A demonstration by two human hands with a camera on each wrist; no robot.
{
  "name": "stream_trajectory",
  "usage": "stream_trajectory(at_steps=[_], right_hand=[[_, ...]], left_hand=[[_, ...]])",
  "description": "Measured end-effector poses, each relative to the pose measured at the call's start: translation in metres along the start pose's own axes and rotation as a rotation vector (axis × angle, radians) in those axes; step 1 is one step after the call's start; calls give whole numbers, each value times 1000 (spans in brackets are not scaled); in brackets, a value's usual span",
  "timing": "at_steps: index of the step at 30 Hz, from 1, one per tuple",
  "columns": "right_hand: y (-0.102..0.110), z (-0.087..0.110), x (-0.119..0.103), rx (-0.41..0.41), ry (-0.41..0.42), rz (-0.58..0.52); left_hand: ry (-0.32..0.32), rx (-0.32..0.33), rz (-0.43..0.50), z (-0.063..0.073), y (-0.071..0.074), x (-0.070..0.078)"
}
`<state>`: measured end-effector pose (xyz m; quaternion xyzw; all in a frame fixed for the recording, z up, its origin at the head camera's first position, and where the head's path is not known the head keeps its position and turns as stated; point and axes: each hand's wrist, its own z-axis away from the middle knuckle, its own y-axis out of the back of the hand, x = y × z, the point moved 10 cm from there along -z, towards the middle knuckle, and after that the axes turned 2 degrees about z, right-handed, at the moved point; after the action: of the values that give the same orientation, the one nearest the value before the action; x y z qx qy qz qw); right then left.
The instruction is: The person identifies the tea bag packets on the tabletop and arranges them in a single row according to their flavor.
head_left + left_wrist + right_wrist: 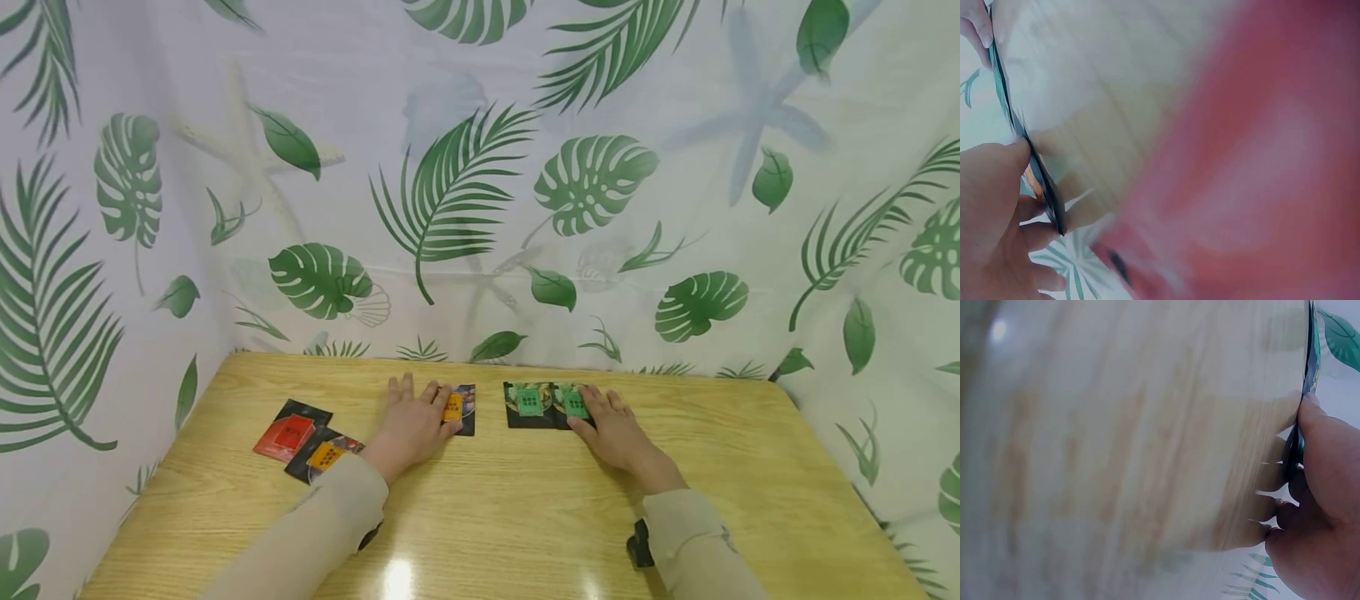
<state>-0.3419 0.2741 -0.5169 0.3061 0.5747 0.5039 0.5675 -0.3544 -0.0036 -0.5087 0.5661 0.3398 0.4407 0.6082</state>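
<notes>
In the head view my left hand (411, 425) lies over the left part of a dark flat packet with an orange label (453, 407). Its thumb and fingertips touch the packet, and the fingers are fairly straight and spread. My right hand (618, 433) rests on the right end of a dark packet with a green label (574, 406), thumb near its lower edge. Against that packet's left side lies another green-labelled packet (530, 403). Both wrist views show thumb and fingers on packets lying flat. Fingers partly hide the packets under both hands.
Left of my left forearm, a red-labelled packet (292, 431) and another orange-labelled packet (326, 455) overlap on the wooden table (510, 517). Leaf-printed cloth (480, 208) rises behind the table and at both sides. A blurred red surface (1260, 187) fills much of the left wrist view.
</notes>
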Motion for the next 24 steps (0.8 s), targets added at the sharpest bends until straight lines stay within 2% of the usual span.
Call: stream_trajectory(at_steps=[5,12,18,24], right_hand=[[-2,-2,2,-5,-6,12],[-3,-3,4,-4,-8,3],[-5,-3,5,-9,-11,-1],[-4,-3,4,-8,-18,-3]], left_hand=[[9,1,-42,-9,-1,12],[25,-7,-36,-19,-4,26],[34,-32,-40,-24,-9,34],[34,-30,-28,-26,-10,38]])
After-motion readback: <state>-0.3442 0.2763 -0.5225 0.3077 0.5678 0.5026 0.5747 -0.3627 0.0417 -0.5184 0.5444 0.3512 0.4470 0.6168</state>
